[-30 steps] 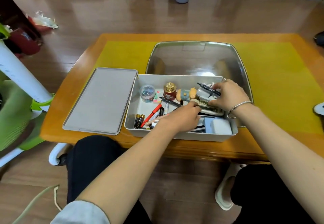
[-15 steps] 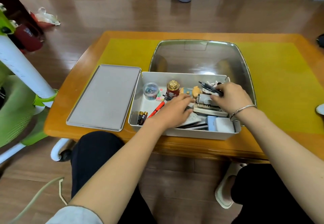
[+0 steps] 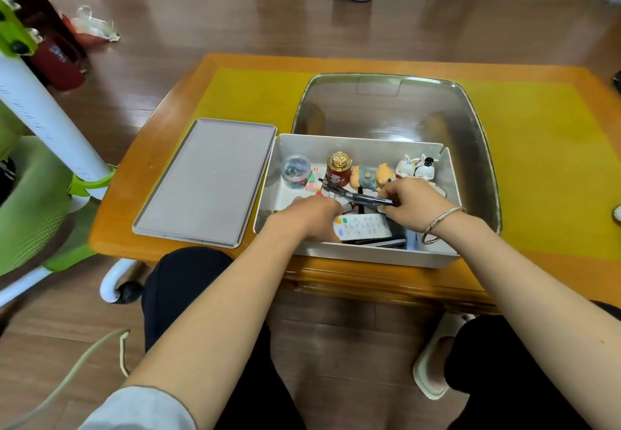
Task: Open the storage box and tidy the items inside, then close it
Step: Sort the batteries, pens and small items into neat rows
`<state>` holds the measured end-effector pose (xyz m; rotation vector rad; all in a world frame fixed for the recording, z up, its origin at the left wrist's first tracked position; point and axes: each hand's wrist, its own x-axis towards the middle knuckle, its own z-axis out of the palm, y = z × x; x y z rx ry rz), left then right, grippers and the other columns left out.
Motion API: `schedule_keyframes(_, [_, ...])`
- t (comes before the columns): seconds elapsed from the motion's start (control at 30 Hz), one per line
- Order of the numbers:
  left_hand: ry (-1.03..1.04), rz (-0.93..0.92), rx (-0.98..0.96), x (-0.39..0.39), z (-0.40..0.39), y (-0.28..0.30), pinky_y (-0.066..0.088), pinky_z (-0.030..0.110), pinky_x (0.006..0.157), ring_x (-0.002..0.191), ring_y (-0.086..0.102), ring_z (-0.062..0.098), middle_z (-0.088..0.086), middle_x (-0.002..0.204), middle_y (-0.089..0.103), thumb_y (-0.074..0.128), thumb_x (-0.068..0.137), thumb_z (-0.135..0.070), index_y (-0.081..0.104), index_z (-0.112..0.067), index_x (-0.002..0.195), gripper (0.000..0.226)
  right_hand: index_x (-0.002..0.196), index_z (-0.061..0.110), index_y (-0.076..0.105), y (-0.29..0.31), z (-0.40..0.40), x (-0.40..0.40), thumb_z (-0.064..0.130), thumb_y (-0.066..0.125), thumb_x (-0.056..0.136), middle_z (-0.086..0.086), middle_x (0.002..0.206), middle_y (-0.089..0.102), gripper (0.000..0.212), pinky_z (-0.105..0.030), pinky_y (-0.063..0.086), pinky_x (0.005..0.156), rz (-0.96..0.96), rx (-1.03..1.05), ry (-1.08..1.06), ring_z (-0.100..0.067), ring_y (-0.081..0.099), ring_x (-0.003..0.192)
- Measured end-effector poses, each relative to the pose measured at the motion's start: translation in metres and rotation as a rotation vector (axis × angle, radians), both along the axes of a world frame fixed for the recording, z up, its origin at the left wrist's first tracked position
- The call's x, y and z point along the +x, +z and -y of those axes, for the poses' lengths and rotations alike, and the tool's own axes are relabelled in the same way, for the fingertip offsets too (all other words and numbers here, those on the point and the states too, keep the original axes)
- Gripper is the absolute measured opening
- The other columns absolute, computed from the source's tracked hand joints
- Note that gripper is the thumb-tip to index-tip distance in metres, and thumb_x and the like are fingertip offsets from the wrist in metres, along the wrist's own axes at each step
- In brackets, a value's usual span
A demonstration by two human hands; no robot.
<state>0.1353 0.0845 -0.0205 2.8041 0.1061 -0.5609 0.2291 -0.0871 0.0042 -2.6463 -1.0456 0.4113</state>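
Right hand [image 3: 415,206] grip holds dark pens [image 3: 356,196] above open storage box [image 3: 369,254].

Soft, even daylight is filling the room, and pale window glare is spreading across the glossy brown wooden floor [image 3: 188,9] at the top. Bright reflections are washing over the shiny rectangular metal tray [image 3: 386,107]. Shadows are staying faint. The wide lens is bending the orange wooden table [image 3: 161,147] edges, and fine detail is smearing slightly throughout

No legible text, remote control [image 3: 364,228] markings — too blurred to read
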Motion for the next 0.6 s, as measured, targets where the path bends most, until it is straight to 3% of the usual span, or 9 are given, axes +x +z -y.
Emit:
schedule_keyframes(0.07, [-0.025, 0.071, 0.039, -0.001, -0.003, 0.004, 0.044, 0.034, 0.079, 0.100, 0.057, 0.024, 0.002, 0.114, 0.064, 0.069, 0.076, -0.036, 0.056, -0.024, 0.124, 0.051, 0.099, 0.013, 0.069, 0.001, -0.001, 0.000, 0.011, 0.060, 0.084, -0.009, 0.094, 0.067, 0.017, -0.023, 0.038, 0.067, 0.002, 0.028, 0.002, -0.018, 0.051, 0.076])
schedule_keyframes(0.2, [0.076, 0.198, -0.119, -0.006, -0.019, 0.012, 0.040, 0.027, 0.063, 0.079, 0.053, 0.013, 0.000, 0.101, 0.065, 0.074, 0.071, -0.029, 0.061, -0.023, 0.107, 0.038, 0.106, 0.011, 0.065, 0.009, 0.006, 0.004, 0.018, 0.068, 0.080, -0.010, 0.098, 0.058, 0.027, -0.022, 0.030, 0.066, 0.030, 0.111, 0.037, -0.021, 0.051, 0.087])
schedule_keyframes(0.3, [0.068, 0.263, -0.246, -0.006, -0.020, 0.020, 0.048, 0.029, 0.069, 0.085, 0.057, 0.012, -0.001, 0.105, 0.065, 0.074, 0.072, -0.025, 0.062, -0.019, 0.113, 0.043, 0.125, 0.017, 0.059, 0.014, 0.006, 0.002, 0.037, 0.079, 0.071, -0.004, 0.122, 0.055, 0.061, -0.024, 0.038, 0.090, -0.008, 0.074, 0.169, -0.019, 0.050, 0.111])
schedule_keyframes(0.37, [0.061, 0.268, -0.288, -0.005, -0.018, 0.025, 0.051, 0.034, 0.077, 0.090, 0.059, 0.014, -0.001, 0.105, 0.065, 0.074, 0.072, -0.025, 0.062, -0.016, 0.113, 0.044, 0.129, 0.023, 0.056, 0.014, 0.004, 0.000, 0.040, 0.080, 0.068, 0.002, 0.134, 0.054, 0.068, -0.028, 0.037, 0.101, -0.004, 0.066, 0.191, -0.017, 0.048, 0.121])
schedule_keyframes(0.5, [0.127, 0.230, -0.471, -0.011, -0.030, 0.034, 0.044, 0.014, 0.072, 0.088, 0.059, 0.000, -0.013, 0.102, 0.062, 0.076, 0.075, -0.023, 0.059, -0.026, 0.113, 0.042, 0.129, 0.026, 0.055, 0.010, 0.000, -0.002, 0.035, 0.080, 0.071, 0.005, 0.128, 0.059, 0.064, -0.018, 0.036, 0.089, -0.028, 0.101, 0.154, -0.014, 0.053, 0.115])
schedule_keyframes(0.6, [0.148, 0.238, -0.468, -0.017, -0.039, 0.039, 0.040, 0.002, 0.076, 0.093, 0.055, -0.002, -0.015, 0.107, 0.057, 0.078, 0.076, -0.020, 0.056, -0.024, 0.122, 0.050, 0.123, 0.022, 0.060, 0.010, -0.010, -0.004, 0.030, 0.081, 0.070, 0.003, 0.118, 0.065, 0.057, -0.020, 0.038, 0.085, -0.048, 0.189, 0.158, -0.016, 0.057, 0.106])
